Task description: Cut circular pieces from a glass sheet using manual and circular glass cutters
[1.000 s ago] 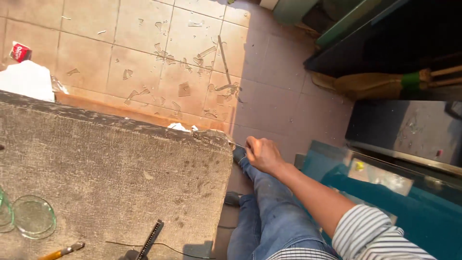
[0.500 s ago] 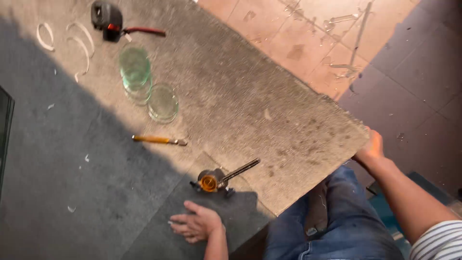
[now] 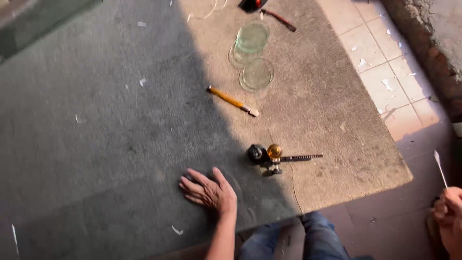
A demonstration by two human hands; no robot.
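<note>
My left hand (image 3: 210, 191) lies flat, fingers spread, on the grey felt-covered table (image 3: 106, 125) near its front edge. It holds nothing. Just to its right sits a circle glass cutter (image 3: 272, 156) with a black suction base, a brass knob and a ruled bar. My right hand (image 3: 448, 212) is off the table at the far right, above the floor, pinching a thin pale sliver of glass (image 3: 440, 167) that points upward.
A yellow-handled glass cutter (image 3: 232, 101) lies mid-table. Behind it are stacked round glass discs (image 3: 252, 38) and a single disc (image 3: 257, 74). A tape measure (image 3: 252, 4) is at the top edge. Glass chips litter the tiled floor (image 3: 385, 82). My jeans-clad legs (image 3: 308, 236) are below.
The view has swung over the table. My left hand stays flat near the front edge, and my right hand has left the table's corner, now holding a glass sliver over the floor.
</note>
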